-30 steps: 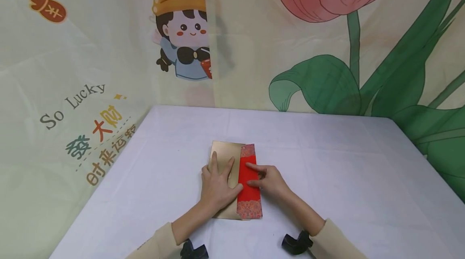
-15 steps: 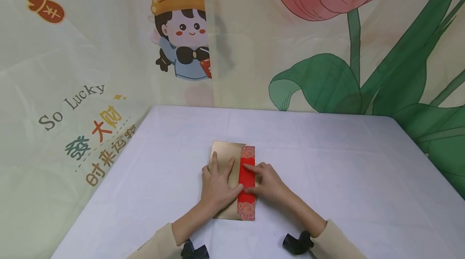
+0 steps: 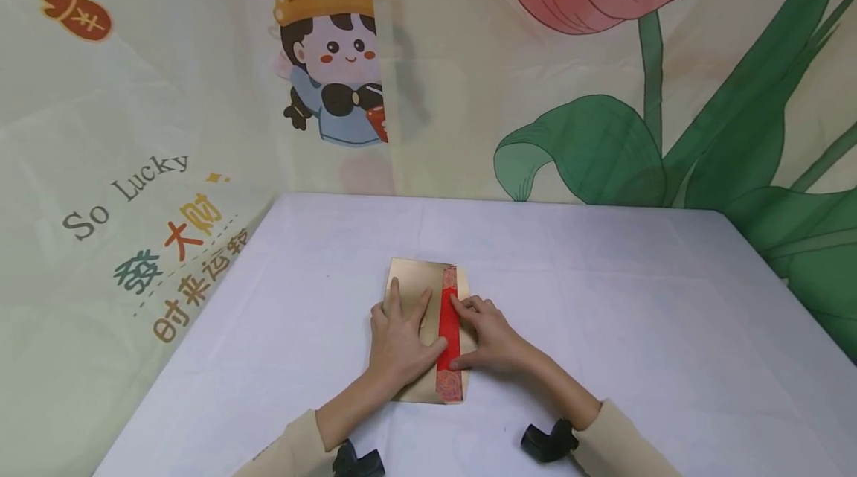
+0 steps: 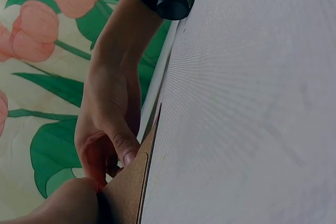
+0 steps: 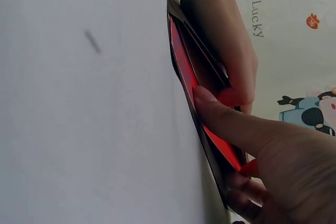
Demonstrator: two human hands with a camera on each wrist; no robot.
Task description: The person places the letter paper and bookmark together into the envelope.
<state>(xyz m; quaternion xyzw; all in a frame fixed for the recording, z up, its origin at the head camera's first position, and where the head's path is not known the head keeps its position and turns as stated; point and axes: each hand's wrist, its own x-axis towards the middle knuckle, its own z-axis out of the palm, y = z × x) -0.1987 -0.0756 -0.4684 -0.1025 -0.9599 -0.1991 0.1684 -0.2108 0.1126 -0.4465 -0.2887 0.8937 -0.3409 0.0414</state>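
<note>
A gold paper envelope (image 3: 416, 273) lies upright on the white table. Red paper (image 3: 450, 328) with patterned ends runs as a narrow strip down its right side. The right wrist view shows this red paper (image 5: 181, 59) between two gold layers. With fingers spread, my left hand (image 3: 399, 343) presses flat on the envelope, thumb tip near the red strip. My right hand (image 3: 494, 339) holds the red paper's right edge with index finger and thumb. In the left wrist view, the right hand's (image 4: 107, 108) lower fingers are partly hidden behind the gold envelope (image 4: 131, 182).
The white tablecloth (image 3: 602, 298) spreads around the envelope on all sides. Behind the table hangs a printed cloth (image 3: 442, 90) with tulips and a cartoon figure. A black wrist mount (image 3: 549, 441) sits below the right forearm, another (image 3: 358, 460) below the left.
The red paper has slid left between the gold layers, so its visible strip is narrower and gold shows to its right. My right hand moved left with it; my left hand stayed put.
</note>
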